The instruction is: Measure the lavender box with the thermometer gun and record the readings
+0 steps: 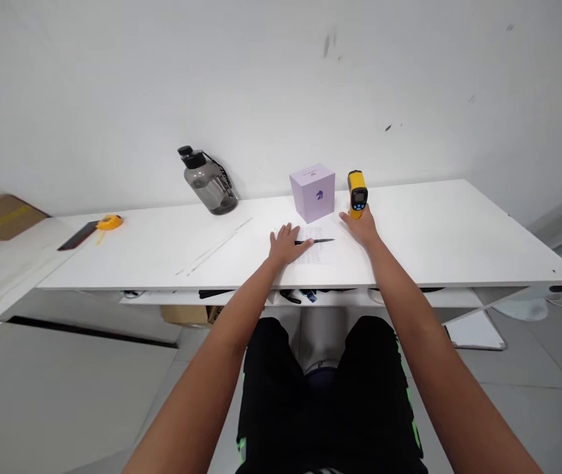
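Observation:
My left hand (pixel 284 247) lies flat with its fingers spread on a printed sheet of paper (pixel 313 257). A black pen (pixel 324 240) rests on that sheet beside the thumb; part of it is hidden by the hand. My right hand (pixel 362 228) is wrapped round the handle of a yellow and black infrared thermometer (pixel 358 187), its small screen and blue buttons facing me. Just behind the sheet, between the two hands, stands a light purple box (pixel 318 197) with a dark emblem on its front.
A grey translucent water bottle (pixel 210 185) stands by the wall. Farther left on the white desk (pixel 162 243) are a yellow tape measure (pixel 110 222), a dark flat object (pixel 79 236) and a cardboard box (pixel 2 216). Under the desktop, a shelf (pixel 453 298) holds small items.

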The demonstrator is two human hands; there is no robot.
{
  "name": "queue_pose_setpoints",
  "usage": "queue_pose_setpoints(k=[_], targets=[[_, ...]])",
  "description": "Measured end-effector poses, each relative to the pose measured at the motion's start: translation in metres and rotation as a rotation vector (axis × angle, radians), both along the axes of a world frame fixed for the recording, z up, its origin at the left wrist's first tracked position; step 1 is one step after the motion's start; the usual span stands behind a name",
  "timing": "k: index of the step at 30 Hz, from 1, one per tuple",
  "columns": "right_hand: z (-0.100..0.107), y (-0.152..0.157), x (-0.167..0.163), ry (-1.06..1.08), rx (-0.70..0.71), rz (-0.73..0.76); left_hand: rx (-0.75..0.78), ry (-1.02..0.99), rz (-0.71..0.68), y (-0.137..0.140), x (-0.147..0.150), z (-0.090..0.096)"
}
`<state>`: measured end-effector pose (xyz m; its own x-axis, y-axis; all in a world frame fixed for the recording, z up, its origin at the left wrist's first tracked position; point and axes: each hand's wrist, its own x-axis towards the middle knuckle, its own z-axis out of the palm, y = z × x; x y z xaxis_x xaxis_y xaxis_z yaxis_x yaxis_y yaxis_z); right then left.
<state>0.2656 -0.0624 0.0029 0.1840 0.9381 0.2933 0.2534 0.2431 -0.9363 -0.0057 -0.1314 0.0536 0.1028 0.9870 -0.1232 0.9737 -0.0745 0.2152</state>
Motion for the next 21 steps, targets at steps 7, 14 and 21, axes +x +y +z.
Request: queue_pose_setpoints(k=[7,14,21], targets=[[-0.0079,0.0040,-0.0026,-0.084,0.081,-0.060,0.017,0.020,0.009,0.0009,0.0007,-0.0011],[-0.0102,0.0008,-0.0049,-0.239,0.243,-0.177,0.029,-0.024,0.033,0.0014,0.0000,-0.0021],[-0.0092,-0.0022,-0.0037,-0.324,0.386,-0.319,0.057,-0.047,0.020,-0.0005,-0.0004,0.0002]])
